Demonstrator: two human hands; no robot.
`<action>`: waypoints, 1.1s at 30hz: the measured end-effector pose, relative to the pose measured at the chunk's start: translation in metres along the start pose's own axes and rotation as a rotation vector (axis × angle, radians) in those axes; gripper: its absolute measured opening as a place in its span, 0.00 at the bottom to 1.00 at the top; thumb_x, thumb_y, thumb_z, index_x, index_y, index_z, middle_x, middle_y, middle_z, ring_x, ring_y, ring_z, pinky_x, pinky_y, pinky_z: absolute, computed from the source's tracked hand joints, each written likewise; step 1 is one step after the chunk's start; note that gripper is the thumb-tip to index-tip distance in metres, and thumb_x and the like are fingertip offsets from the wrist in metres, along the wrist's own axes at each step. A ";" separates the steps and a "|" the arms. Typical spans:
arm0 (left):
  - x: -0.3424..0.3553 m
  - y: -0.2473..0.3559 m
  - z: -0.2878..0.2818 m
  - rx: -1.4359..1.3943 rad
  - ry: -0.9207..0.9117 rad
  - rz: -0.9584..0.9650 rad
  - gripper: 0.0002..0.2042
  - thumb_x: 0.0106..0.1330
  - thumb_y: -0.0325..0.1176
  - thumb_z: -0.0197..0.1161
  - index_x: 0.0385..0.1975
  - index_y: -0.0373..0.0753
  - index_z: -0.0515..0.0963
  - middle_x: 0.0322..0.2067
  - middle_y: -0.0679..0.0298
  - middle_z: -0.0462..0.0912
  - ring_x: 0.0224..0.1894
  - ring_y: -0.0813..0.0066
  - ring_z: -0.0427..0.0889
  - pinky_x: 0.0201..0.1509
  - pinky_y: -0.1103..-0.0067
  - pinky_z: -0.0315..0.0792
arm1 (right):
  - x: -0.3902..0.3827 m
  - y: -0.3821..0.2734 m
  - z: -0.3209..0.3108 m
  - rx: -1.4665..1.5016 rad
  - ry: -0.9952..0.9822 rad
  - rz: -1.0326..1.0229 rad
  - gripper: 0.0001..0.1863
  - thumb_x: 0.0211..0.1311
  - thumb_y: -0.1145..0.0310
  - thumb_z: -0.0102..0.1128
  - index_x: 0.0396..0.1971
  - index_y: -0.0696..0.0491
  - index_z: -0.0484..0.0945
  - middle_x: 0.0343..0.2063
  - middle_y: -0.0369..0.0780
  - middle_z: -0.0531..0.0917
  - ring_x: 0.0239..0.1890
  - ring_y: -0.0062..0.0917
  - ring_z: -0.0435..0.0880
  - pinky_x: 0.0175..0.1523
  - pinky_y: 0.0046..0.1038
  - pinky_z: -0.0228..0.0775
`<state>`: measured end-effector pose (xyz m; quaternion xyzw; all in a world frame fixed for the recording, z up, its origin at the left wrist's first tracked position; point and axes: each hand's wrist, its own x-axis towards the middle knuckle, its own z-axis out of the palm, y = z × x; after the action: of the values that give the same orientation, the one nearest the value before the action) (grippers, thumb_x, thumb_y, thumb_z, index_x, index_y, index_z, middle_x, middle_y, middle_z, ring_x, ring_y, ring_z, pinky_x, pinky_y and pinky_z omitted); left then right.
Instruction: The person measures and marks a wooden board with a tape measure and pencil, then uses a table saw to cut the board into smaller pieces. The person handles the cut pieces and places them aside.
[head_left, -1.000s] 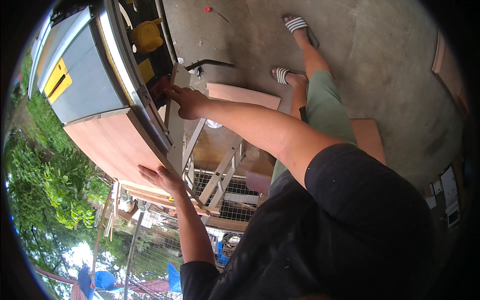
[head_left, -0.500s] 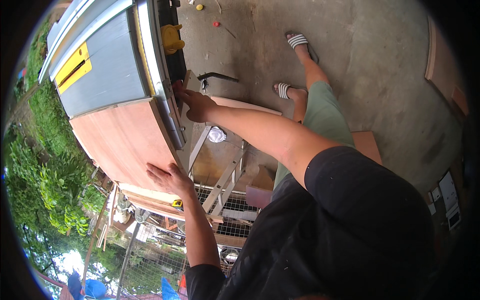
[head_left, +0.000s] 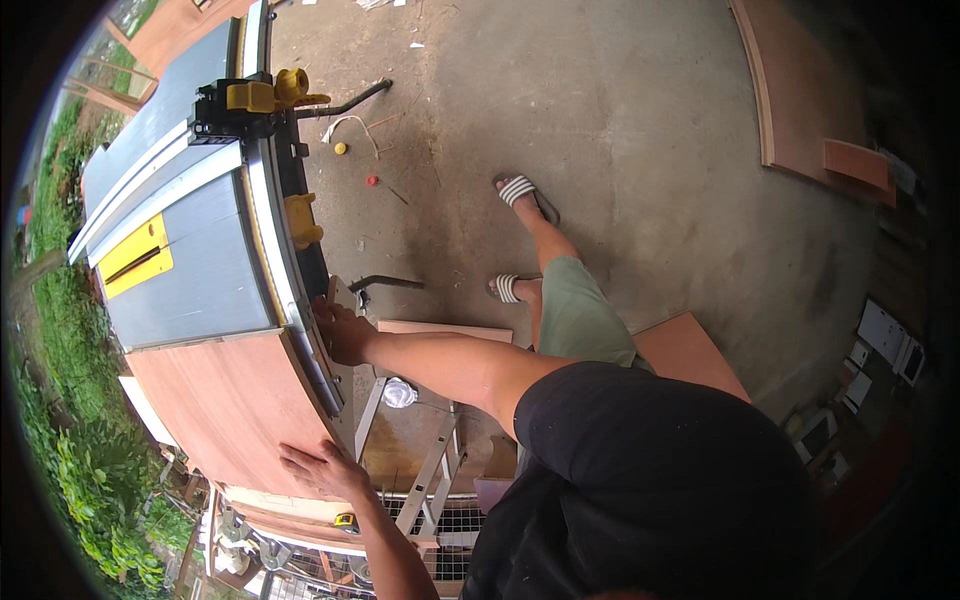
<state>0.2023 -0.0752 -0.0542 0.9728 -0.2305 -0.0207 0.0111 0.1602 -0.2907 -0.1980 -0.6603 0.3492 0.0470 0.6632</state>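
A reddish-brown plywood sheet (head_left: 225,400) is fed onto the grey table-saw surface (head_left: 185,270): left hand (head_left: 320,470) pressed flat, released; right hand (head_left: 345,335) gripping its edge. Steady forward pressure is judged next.

Under your left hand (head_left: 322,470) lies a reddish-brown plywood sheet (head_left: 225,405), smooth and matt, its veneer showing only a faint grain. It rests on the grey metal table-saw top (head_left: 195,270), a flat, dull, brushed-looking surface with a glossy yellow plastic insert (head_left: 135,257) set into it. Your right hand (head_left: 345,333) is at the pale metal front rail (head_left: 300,320), which has a soft sheen. The yellow plastic knobs (head_left: 303,222) along the rail look smooth and shiny. Below, the grey concrete floor (head_left: 600,130) is rough, stained and dusty. Your black cloth shirt (head_left: 650,490) is matt, and your green cloth shorts (head_left: 580,320) look soft and dull.
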 end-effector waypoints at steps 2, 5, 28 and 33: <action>0.000 0.005 0.003 -0.020 -0.007 -0.030 0.50 0.65 0.78 0.36 0.78 0.43 0.49 0.76 0.41 0.45 0.77 0.38 0.47 0.74 0.46 0.46 | -0.003 -0.010 -0.012 -0.008 -0.024 0.022 0.41 0.57 0.63 0.61 0.73 0.39 0.57 0.73 0.48 0.57 0.68 0.52 0.66 0.68 0.49 0.67; -0.004 0.013 -0.005 0.013 -0.055 -0.122 0.51 0.62 0.80 0.37 0.78 0.49 0.48 0.77 0.46 0.44 0.77 0.38 0.46 0.70 0.38 0.47 | -0.007 -0.016 -0.019 -0.125 -0.069 -0.005 0.43 0.60 0.68 0.54 0.76 0.50 0.48 0.72 0.54 0.57 0.67 0.53 0.66 0.67 0.49 0.67; -0.005 -0.016 -0.034 -0.295 0.017 -0.837 0.51 0.55 0.71 0.65 0.75 0.52 0.55 0.72 0.42 0.50 0.75 0.39 0.46 0.69 0.32 0.44 | -0.108 -0.107 -0.007 0.679 -0.003 0.480 0.38 0.69 0.53 0.60 0.69 0.58 0.58 0.65 0.57 0.65 0.66 0.59 0.69 0.67 0.58 0.62; -0.017 -0.007 -0.037 -0.269 0.030 -0.808 0.44 0.56 0.69 0.65 0.72 0.60 0.60 0.68 0.41 0.56 0.73 0.38 0.50 0.69 0.32 0.44 | -0.118 -0.127 -0.004 0.661 -0.114 0.482 0.39 0.70 0.54 0.58 0.72 0.59 0.54 0.70 0.56 0.62 0.68 0.55 0.67 0.70 0.57 0.60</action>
<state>0.1919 -0.0609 -0.0165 0.9750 0.1741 -0.0390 0.1320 0.1364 -0.2627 -0.0281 -0.3075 0.4530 0.1227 0.8277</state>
